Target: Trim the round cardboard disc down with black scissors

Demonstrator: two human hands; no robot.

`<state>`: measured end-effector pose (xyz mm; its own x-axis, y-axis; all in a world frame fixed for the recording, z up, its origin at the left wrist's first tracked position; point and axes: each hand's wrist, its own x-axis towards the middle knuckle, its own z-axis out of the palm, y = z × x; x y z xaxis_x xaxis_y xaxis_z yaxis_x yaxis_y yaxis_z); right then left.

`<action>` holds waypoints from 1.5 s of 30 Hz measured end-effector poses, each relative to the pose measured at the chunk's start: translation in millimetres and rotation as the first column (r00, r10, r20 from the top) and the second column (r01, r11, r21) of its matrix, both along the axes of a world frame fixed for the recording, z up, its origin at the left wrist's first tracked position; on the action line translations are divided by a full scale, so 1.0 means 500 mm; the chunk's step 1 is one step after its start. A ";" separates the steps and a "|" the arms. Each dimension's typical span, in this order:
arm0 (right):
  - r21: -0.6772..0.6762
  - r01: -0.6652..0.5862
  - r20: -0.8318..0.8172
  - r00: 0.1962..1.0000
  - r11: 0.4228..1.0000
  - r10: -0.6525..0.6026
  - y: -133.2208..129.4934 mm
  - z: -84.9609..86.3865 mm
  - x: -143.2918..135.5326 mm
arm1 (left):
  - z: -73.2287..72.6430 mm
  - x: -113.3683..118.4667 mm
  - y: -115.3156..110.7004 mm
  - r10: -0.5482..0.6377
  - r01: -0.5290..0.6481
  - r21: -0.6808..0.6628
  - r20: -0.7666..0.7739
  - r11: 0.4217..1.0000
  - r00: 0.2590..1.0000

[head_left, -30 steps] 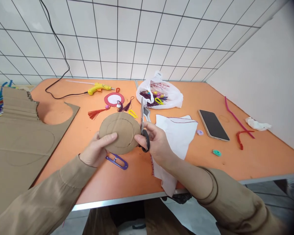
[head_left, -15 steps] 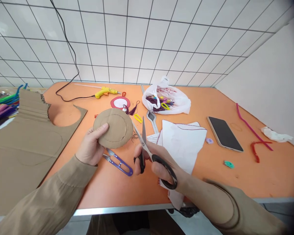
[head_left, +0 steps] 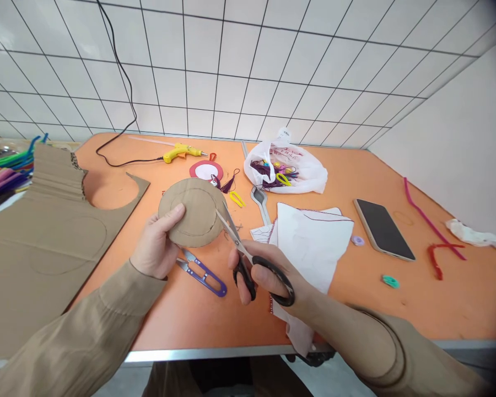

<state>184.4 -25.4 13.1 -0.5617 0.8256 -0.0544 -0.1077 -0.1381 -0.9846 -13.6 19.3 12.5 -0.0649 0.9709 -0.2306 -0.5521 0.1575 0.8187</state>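
Note:
My left hand [head_left: 159,240] grips a round cardboard disc [head_left: 194,212] by its left side, thumb on top. A smaller circle is marked inside the disc's edge. In my right hand [head_left: 268,270] is a pair of scissors [head_left: 240,245] with black handles. Their blades are slightly apart at the disc's right edge, one tip over its face. Below the disc, purple thread snips [head_left: 204,273] lie on the orange table [head_left: 182,325]. White cloth [head_left: 310,242] with dark red stitched edges lies beyond and partly under my right hand.
A large cut cardboard sheet [head_left: 66,242] covers the left side. At the back are a yellow glue gun [head_left: 184,153], a red-rimmed white disc [head_left: 204,172] and a plastic bag [head_left: 306,171] of threads. A phone [head_left: 384,229] and pipe cleaners [head_left: 432,218] lie right.
The scissor blades have come closer together, and one tip now overlaps the disc's right edge. My left hand still holds the disc. The view has shifted slightly.

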 end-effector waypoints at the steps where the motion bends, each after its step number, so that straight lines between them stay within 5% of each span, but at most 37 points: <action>1: -0.004 0.004 -0.004 1.000 1.000 -0.004 0.000 -0.001 -0.001 | -0.001 0.000 -0.001 -0.006 0.006 0.000 -0.003 1.000 1.000; 27: -0.166 -0.008 -0.058 0.998 0.986 -0.002 -0.008 0.007 0.001 | 0.002 -0.002 0.002 0.052 -0.049 0.111 -0.023 0.993 0.998; 35: -0.064 -0.016 -0.027 1.000 0.998 0.014 -0.005 -0.003 -0.002 | -0.001 -0.003 0.001 0.037 -0.033 0.095 -0.036 0.995 0.999; 41: -0.036 0.021 -0.037 0.999 0.999 -0.022 0.003 -0.029 -0.004 | -0.003 0.002 -0.002 -0.091 0.091 -0.001 -0.004 0.996 0.996; 45: -0.037 0.010 -0.041 0.999 0.999 -0.012 0.000 -0.030 -0.007 | -0.003 0.002 0.004 0.025 -0.025 0.021 0.005 0.999 1.000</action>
<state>181.0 -25.5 -2.0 -0.5552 0.8294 -0.0619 -0.1499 -0.1730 -0.9734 -12.7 21.3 11.0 -0.0882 0.9736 -0.2105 -0.5593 0.1264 0.8193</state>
